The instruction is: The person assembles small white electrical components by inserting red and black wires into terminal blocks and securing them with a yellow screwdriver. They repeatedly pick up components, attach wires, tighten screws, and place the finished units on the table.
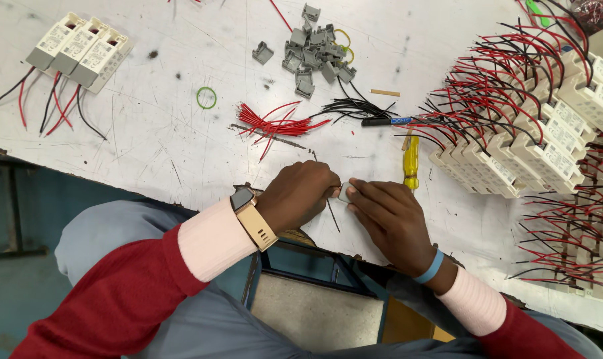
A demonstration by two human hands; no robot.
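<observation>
Hands meet at the near edge of the white table (148, 126). Our left hand (298, 194) is curled, fingertips pinching a small grey part (345, 194); our right hand (389, 216) grips the same part from the other side, thumb and forefinger closed on it. A thin black wire (333, 216) trails from the part toward us. In our judgement, the grip works best kept low on the tabletop, with both pinches close to the part so the wire stays steady.

Just beyond the right fingers lies a yellow screwdriver (411, 163). Farther out rest red wires (275, 125) and black wires (351, 106), then a heap of grey clips (311, 53). Right of the fingers, stacked white boxes (514, 149) crowd the surface; open room lies to the left, near a green ring (206, 98).
</observation>
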